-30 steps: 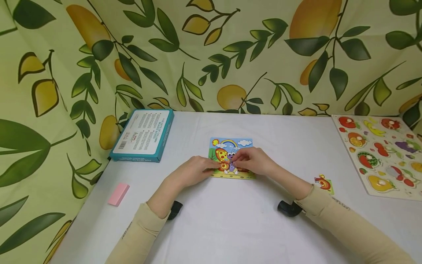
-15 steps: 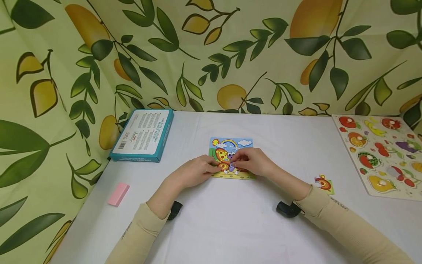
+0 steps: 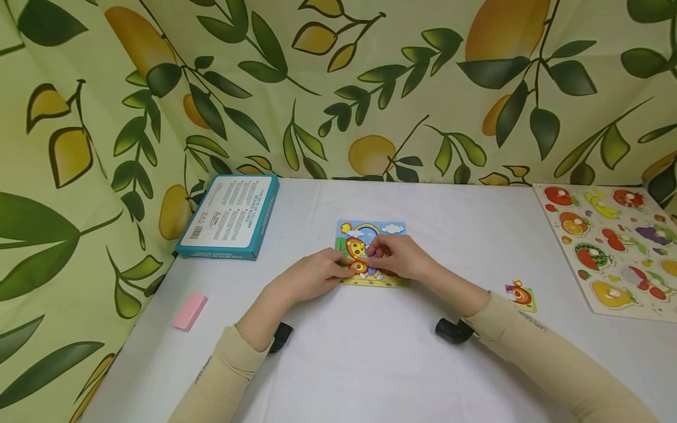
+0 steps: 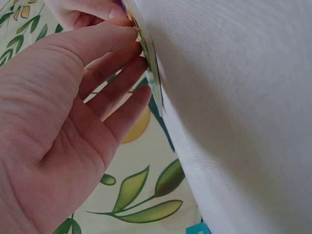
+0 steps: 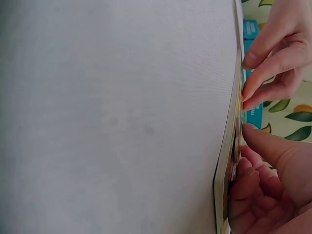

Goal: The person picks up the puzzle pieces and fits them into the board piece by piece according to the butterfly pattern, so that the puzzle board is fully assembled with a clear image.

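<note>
A small picture puzzle board (image 3: 351, 226) with a butterfly, rainbow and sun lies in the middle of the white table. From its left side my left hand (image 3: 312, 275) reaches in, fingertips touching the lower left of the picture; the left wrist view shows its fingers (image 4: 119, 90) loosely extended along the board's edge. My right hand (image 3: 404, 258) is over the picture's right half, thumb and fingers pinching a puzzle piece at the butterfly's purple body, mostly hidden by the fingers. One loose puzzle piece (image 3: 520, 295), red and green, lies on the table near the right sleeve.
A teal and white box (image 3: 227, 217) lies at the back left, and a pink block (image 3: 190, 311) nearer the front. The fruit peg board (image 3: 613, 252) is at the right. A leaf-patterned cloth (image 3: 338, 88) hangs behind the table.
My right hand has shifted slightly left over the picture, its fingertips now closer to the left hand's. The left hand has barely moved.
</note>
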{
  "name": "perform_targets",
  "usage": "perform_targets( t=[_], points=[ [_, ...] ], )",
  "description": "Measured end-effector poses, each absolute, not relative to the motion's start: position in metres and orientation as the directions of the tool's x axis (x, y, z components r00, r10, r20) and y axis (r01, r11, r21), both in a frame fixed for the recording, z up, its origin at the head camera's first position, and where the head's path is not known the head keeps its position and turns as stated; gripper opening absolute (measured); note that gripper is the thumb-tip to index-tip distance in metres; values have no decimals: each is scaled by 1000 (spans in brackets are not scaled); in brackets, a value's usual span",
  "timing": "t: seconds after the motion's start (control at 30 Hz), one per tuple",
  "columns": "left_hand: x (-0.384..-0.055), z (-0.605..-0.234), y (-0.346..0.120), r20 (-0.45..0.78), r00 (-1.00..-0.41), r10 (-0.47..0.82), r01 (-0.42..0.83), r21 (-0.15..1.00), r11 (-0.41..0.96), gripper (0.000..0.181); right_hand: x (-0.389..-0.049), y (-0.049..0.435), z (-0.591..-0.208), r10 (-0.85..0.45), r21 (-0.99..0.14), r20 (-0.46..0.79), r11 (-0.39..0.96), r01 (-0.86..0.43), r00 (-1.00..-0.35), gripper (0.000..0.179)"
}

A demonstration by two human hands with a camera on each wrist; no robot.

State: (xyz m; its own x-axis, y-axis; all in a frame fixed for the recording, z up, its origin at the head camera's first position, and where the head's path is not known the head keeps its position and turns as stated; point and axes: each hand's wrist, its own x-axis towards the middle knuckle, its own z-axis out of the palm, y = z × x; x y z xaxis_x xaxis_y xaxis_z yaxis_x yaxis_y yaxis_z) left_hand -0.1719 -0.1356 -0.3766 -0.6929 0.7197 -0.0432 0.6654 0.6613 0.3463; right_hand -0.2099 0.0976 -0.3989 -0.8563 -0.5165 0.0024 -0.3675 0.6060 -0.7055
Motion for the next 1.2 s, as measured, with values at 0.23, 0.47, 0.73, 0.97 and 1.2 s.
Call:
perform_targets(
  t=[0.23,0.47,0.73,0.97,1.2],
  points=[
    [-170,-376,-135,-36,-689,723,681,307,665,30,-212,95,-399,-512,-691,-23,629,-356,-859,19],
    [-170,-376,-133,-48,-685,727,691,273,669,32,-212,101,-396,-560,-716,-83,608,-341,-824,25],
    [-171,-378,-132,-19,-658,753,729,233,643,33,-211,108,-398,-596,-741,-97,578,-342,-797,37],
    [-171,-377,-129,-58,-662,747,724,206,658,31,-213,111,-399,-574,-760,-102,572,-309,-813,32],
    [-171,-376,-125,-71,-606,793,767,216,605,33,-212,111,-400,-562,-760,-71,566,-321,-824,18]
  ],
)
